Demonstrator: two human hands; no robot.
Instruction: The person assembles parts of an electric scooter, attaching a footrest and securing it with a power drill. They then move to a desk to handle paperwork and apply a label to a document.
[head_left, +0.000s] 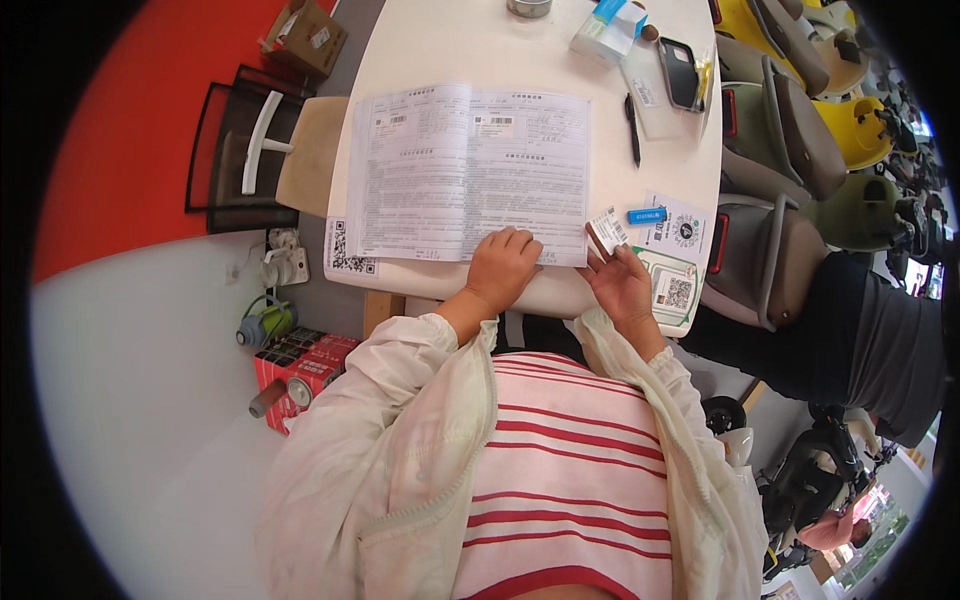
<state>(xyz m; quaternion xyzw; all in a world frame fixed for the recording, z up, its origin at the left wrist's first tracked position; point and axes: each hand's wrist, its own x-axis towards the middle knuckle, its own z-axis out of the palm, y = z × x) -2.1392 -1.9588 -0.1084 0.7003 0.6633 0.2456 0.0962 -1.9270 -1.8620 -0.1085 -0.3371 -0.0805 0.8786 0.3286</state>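
An open booklet of printed forms (525, 172) lies flat on the white table (420, 45), with barcode stickers and handwriting on both pages. My left hand (502, 270) rests with curled fingers on the lower edge of its right page; whether anything is under the fingers cannot be told. At the page's lower right corner, my right hand (621, 279) is turned partly palm up and holds a small white label with a barcode (609, 231) by its lower edge. A dark reddish-brown strip shows along the label's left side. Just right of it is a small blue box (646, 217).
A black pen (632, 131), a phone case (679, 73) and a tissue pack (606, 34) lie at the right and far right. Printed code cards (677, 225) sit near the right edge. A chair (311, 154) stands left; scooters (772, 262) and a standing person (795, 337) are right.
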